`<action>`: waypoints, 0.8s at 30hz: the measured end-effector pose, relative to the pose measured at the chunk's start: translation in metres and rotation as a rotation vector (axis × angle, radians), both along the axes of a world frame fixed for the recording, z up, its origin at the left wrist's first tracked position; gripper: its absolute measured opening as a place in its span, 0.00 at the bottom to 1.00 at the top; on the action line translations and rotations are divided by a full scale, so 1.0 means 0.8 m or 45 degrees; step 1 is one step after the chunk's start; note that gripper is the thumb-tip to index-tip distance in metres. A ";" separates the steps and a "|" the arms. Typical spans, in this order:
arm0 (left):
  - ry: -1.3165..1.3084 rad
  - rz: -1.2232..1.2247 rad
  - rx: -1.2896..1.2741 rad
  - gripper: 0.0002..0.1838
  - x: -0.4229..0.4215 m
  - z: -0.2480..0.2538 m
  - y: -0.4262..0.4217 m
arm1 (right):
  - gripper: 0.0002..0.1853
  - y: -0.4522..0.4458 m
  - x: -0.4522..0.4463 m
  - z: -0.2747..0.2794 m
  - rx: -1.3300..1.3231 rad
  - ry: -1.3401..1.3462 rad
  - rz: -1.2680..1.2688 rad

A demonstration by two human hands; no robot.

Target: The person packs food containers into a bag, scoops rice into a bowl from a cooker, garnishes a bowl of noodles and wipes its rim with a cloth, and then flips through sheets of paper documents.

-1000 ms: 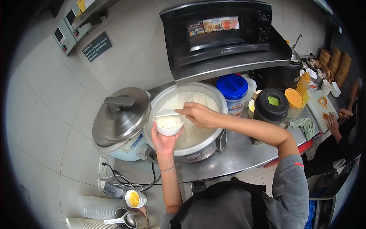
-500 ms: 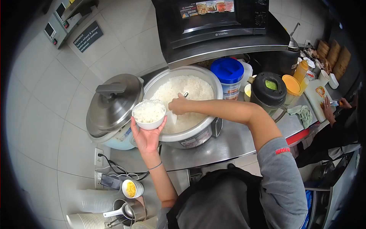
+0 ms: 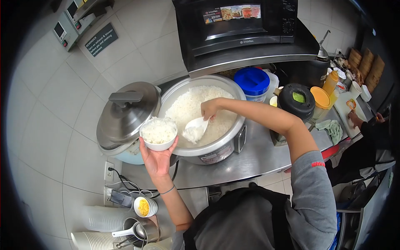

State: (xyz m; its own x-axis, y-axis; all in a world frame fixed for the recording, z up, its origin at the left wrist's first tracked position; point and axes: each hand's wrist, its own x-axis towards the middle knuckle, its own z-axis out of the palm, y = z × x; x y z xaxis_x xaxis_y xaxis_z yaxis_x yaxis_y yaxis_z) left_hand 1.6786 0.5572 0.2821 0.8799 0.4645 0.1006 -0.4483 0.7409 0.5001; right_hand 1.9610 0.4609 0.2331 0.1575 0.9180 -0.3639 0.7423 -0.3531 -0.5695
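Note:
My left hand (image 3: pixel 158 160) supports a white bowl (image 3: pixel 160 146) from below, fingers curled up around its sides. Cooked rice (image 3: pixel 158 128) is heaped above the bowl's rim. Over the large rice cooker (image 3: pixel 166 105), my right hand (image 3: pixel 211 109) grips a white rice paddle (image 3: pixel 201 123). The paddle's blade carries a clump of rice and sits low inside the pot. Its handle is mostly hidden in my fist. More rice (image 3: pixel 187 100) is banked along the pot's far side. The bowl is just left of the cooker's rim.
A second cooker with a metal lid (image 3: pixel 127 110) stands at left. Above hangs a shelf with a microwave (image 3: pixel 241 25). A blue-lidded tub (image 3: pixel 252 81), a blender jar (image 3: pixel 296 102) and a green cloth (image 3: pixel 331 130) line the counter. At far right, a co-worker's hand (image 3: pixel 355 120) is at a cutting board.
My right hand has moved right and up, and the paddle's blade now shows with rice on it. The bowl has shifted slightly left and down in view.

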 end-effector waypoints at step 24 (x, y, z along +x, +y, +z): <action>0.049 -0.064 -0.053 0.32 0.099 -0.023 0.001 | 0.28 -0.069 -0.157 0.054 1.314 -0.916 -0.254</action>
